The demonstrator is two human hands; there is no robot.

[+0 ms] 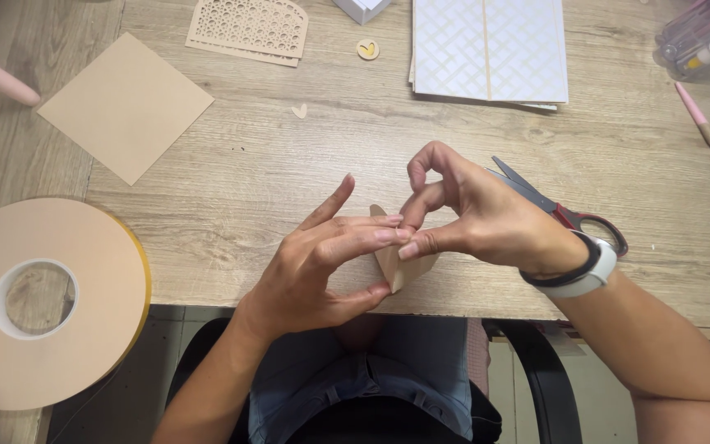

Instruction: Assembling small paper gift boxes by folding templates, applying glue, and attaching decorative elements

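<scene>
1. The left hand (322,263) pinches a small tan paper piece (396,265) between the thumb below and the fingers above, with the index finger lifted free.
2. The right hand (474,215) meets it from the other side, fingertips pressed to the upper edge of the same piece; index and thumb curl into a loop above.
3. The paper piece sits between the two hands, just above the near edge of the wooden table (289,177); its shape is mostly hidden, possibly a folded heart.
4. Red-handled scissors (564,212) lie just behind the right wrist.
5. Farther off: a tan square sheet (125,107), a lattice cutout (248,29), a stack of patterned white sheets (488,49), and a large tape roll (47,300) at the left.
</scene>
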